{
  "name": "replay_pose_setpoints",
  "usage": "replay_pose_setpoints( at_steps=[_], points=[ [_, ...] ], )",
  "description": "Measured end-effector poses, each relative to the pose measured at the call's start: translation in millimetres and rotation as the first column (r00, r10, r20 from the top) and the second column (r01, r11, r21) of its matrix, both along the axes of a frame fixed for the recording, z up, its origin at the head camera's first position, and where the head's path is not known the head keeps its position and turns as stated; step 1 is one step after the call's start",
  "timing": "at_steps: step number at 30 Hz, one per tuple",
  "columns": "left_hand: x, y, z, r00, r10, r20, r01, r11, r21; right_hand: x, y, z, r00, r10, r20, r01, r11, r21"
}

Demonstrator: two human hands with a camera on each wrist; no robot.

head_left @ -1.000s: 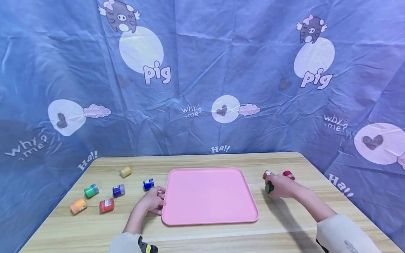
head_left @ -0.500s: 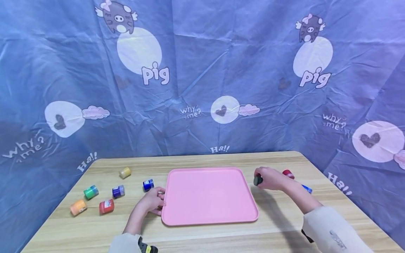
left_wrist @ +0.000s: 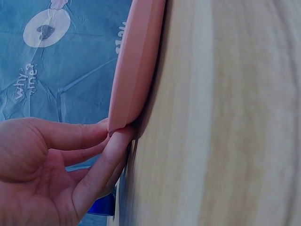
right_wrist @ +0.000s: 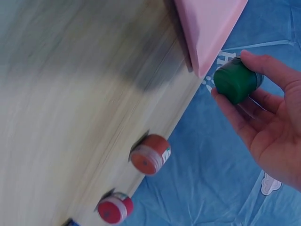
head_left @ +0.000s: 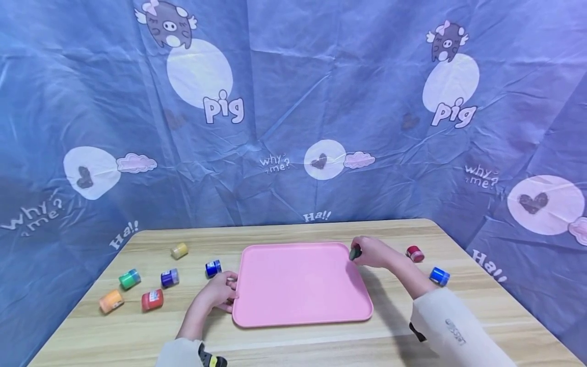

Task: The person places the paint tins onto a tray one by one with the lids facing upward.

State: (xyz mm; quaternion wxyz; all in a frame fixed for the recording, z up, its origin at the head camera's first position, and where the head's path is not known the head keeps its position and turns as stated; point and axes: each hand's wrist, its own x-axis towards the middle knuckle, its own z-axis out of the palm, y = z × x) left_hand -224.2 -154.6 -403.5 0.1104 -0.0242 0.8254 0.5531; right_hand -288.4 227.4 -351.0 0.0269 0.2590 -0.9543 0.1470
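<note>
My right hand (head_left: 373,251) grips a dark green paint jar (right_wrist: 237,81) between thumb and fingers, over the right far corner of the pink tray (head_left: 302,285). In the right wrist view the jar stands out above the table, close to the tray's corner. At the tray's left side, my left hand (head_left: 219,291) pinches the rim, with fingertips on the pink edge (left_wrist: 134,66) in the left wrist view. A dark blue jar (head_left: 213,268) lies just beyond the left hand.
To the left lie yellow (head_left: 179,250), green (head_left: 130,279), purple (head_left: 169,278), orange (head_left: 111,301) and red (head_left: 152,299) jars. On the right are a crimson jar (head_left: 415,254), a blue jar (head_left: 439,276) and an orange-brown jar (right_wrist: 150,154), which the right arm hides from the head view.
My right hand has carried the green jar leftward from among the right-hand jars to the tray's far corner, uncovering the blue jar. The left hand has stayed at the tray's rim.
</note>
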Motion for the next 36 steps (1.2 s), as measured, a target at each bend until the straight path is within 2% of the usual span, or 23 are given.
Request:
replay_pose_setpoints(
  at_steps=[5, 11, 15, 20, 25, 29, 36],
  points=[
    [-0.7, 1, -1.2, 1.0, 0.0, 0.001, 0.0, 1.0, -0.002, -8.5, -8, -2.6, 0.998, -0.041, 0.052, 0.043, 0.999, -0.032],
    [-2.0, 1, -3.1, 1.0, -0.006, -0.004, 0.006, 1.0, -0.003, -14.2, -16, -6.3, 0.985, -0.106, 0.134, 0.124, 0.983, -0.138],
    [-1.8, 1, -2.9, 1.0, -0.004, -0.004, 0.004, 1.0, -0.006, -16.5, -24, -9.2, 0.971, -0.173, 0.168, 0.207, 0.955, -0.213],
    [-0.8, 1, -2.1, 1.0, -0.001, -0.003, 0.001, 1.0, -0.003, -20.0, -34, -14.7, 0.94, -0.274, 0.204, 0.324, 0.904, -0.278],
    [-0.3, 0, -1.6, 1.0, -0.001, 0.001, 0.001, 1.0, -0.003, -23.9, -42, -20.8, 0.919, -0.344, 0.192, 0.39, 0.862, -0.323],
    [-0.8, 1, -0.6, 1.0, -0.005, 0.004, 0.005, 1.0, -0.009, -27.8, -44, -26.1, 0.908, -0.371, 0.192, 0.417, 0.84, -0.347],
    [-0.1, 1, -0.8, 1.0, -0.001, -0.001, 0.001, 1.0, -0.012, -33.2, -48, -32.8, 0.888, -0.358, 0.289, 0.453, 0.793, -0.407]
  ],
)
